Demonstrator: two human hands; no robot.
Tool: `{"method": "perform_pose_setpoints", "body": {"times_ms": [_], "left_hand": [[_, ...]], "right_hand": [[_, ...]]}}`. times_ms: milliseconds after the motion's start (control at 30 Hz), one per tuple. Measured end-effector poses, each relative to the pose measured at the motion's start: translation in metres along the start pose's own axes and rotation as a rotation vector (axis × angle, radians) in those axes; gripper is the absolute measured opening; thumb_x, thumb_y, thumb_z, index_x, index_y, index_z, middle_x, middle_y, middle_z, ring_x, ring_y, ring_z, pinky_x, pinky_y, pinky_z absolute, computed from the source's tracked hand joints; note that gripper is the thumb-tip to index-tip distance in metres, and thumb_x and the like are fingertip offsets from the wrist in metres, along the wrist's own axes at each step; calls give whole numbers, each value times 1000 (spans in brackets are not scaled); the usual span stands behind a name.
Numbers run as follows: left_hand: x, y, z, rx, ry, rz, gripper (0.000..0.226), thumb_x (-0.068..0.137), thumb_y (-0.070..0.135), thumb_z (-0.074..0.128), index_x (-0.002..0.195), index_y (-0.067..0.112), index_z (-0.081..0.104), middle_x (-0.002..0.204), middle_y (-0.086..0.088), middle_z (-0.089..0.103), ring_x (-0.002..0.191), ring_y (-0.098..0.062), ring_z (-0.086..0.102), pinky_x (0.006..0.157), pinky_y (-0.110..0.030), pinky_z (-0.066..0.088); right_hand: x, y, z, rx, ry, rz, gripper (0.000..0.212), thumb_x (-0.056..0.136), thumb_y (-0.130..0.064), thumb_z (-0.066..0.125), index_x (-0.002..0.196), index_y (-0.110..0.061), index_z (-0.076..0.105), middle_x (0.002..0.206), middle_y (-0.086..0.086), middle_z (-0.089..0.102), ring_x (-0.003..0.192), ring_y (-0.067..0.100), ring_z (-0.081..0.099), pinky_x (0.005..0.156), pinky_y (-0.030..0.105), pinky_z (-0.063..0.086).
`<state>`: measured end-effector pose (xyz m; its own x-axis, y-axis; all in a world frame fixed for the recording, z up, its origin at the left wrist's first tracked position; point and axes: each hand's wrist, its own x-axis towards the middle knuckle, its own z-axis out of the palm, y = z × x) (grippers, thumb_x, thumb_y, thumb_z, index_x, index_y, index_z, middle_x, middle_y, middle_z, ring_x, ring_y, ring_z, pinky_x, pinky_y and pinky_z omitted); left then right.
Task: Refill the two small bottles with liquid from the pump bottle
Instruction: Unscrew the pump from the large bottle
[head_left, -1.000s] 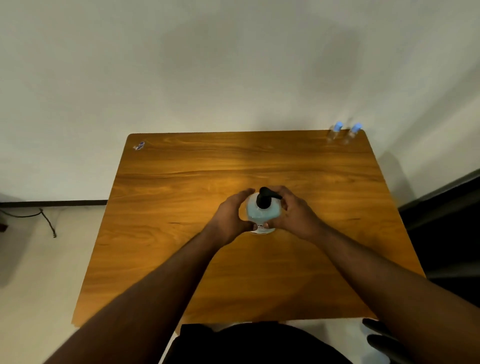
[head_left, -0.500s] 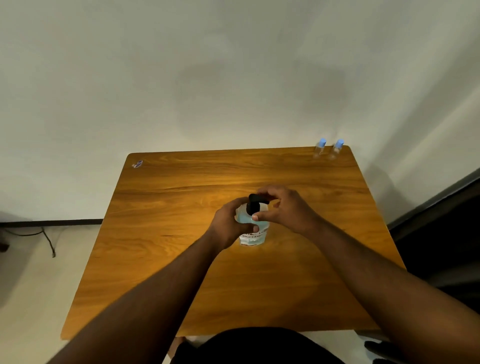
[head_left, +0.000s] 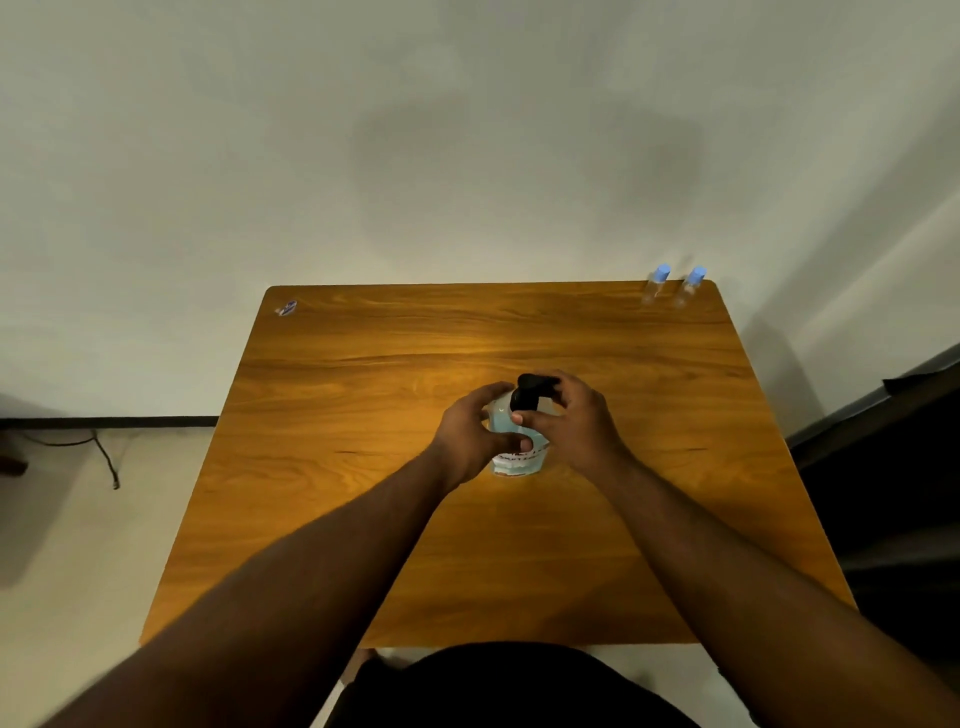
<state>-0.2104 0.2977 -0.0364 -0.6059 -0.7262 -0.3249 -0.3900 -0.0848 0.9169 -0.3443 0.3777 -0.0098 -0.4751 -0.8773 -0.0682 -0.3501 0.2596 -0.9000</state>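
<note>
The left hand (head_left: 470, 441) is wrapping around the body of the pump bottle (head_left: 519, 447), its fingers curled close about the clear, pale-blue container near the middle of the tabletop (head_left: 363, 389), while the right hand (head_left: 571, 421) is pinching the black pump head (head_left: 531, 391) from above, thumb and fingers closed on it. This looks like the step of unscrewing or freeing the pump; doing it well probably means the left hand pressing the bottle firmly down so it is not spinning, and the right hand turning low on the collar rather than on the spout, keeping the bottle upright so nothing is spilling. The two small bottles (head_left: 672, 286), clear with blue caps, are standing side by side at the far right corner, well apart from the hands and seemingly capped. The tabletop is warm wood grain, bare but for a small wrapper-like scrap (head_left: 286, 308) at the far left corner. A plain pale wall is rising behind, and a dark cable (head_left: 106, 457) is trailing on the floor to the left.
</note>
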Motion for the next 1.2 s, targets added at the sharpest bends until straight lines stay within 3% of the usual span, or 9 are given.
{"method": "perform_pose_setpoints", "body": {"times_ms": [167, 300, 367, 500, 667, 767, 900, 1067, 1200], "left_hand": [[3, -2, -4, 22, -34, 7, 89, 63, 12, 91, 141, 18, 49, 139, -2, 56, 126, -18, 52, 94, -36, 52], [0, -4, -2, 15, -35, 4, 89, 66, 10, 89, 143, 19, 46, 140, -2, 54, 122, -11, 48, 88, -30, 54], [-1, -4, -2, 30, -35, 4, 90, 67, 9, 88, 144, 20, 45, 139, -1, 55, 118, -8, 48, 81, -20, 51], [-1, -5, -4, 81, -51, 6, 91, 66, 13, 89, 145, 22, 44, 139, 1, 55, 120, -11, 50, 89, -28, 51], [-2, 0, -5, 129, -66, 0, 91, 67, 20, 89, 145, 23, 42, 139, 2, 56, 118, -14, 55, 98, -36, 51], [-3, 1, -8, 205, -78, 7, 90, 68, 27, 88, 145, 25, 42, 138, 1, 58, 121, -19, 58, 100, -43, 52], [-1, 5, -11, 279, -59, 18, 91, 66, 29, 88, 145, 28, 42, 137, 2, 59, 122, -18, 57, 100, -39, 51], [-1, 11, -11, 286, -61, 40, 84, 67, 25, 88, 141, 27, 47, 132, 0, 62, 118, -21, 60, 95, -44, 54], [-1, 12, -13, 311, -89, 68, 76, 71, 19, 86, 137, 29, 50, 125, 3, 64, 105, -12, 60, 88, -36, 55]], "right_hand": [[0, 12, -7, 79, -112, 15, 46, 78, -12, 75, 121, -24, 60, 115, -8, 66, 113, 8, 59, 96, 44, 51], [-3, 10, -8, 157, -87, 67, 66, 68, -22, 85, 120, -36, 46, 110, -14, 63, 107, 1, 57, 84, 24, 50], [-3, 9, 0, 44, -61, -19, 57, 66, -21, 86, 111, -26, 51, 106, -13, 62, 103, 1, 57, 81, 18, 46], [-2, 12, 9, -27, 74, -106, 46, 66, -15, 85, 103, -14, 58, 109, -2, 57, 101, 9, 59, 77, 14, 47], [-11, 17, 4, 66, -71, -56, 59, 83, -4, 69, 133, -25, 48, 127, -6, 49, 121, 11, 49, 86, 6, 41], [-9, 15, 8, 101, -46, -2, 67, 75, -14, 79, 130, -29, 44, 126, -8, 50, 114, 7, 49, 83, 13, 42], [-5, 11, 24, 31, 142, -37, 46, 68, -18, 85, 101, -21, 52, 108, -2, 57, 105, 13, 55, 77, 15, 42], [-2, 16, 12, 142, -7, -9, 46, 80, -7, 73, 121, -20, 57, 131, -2, 51, 121, 14, 51, 99, 33, 46], [-4, 14, 6, 204, -18, 78, 70, 74, -14, 79, 130, -35, 44, 134, -9, 47, 115, 8, 53, 88, 32, 53]]}}
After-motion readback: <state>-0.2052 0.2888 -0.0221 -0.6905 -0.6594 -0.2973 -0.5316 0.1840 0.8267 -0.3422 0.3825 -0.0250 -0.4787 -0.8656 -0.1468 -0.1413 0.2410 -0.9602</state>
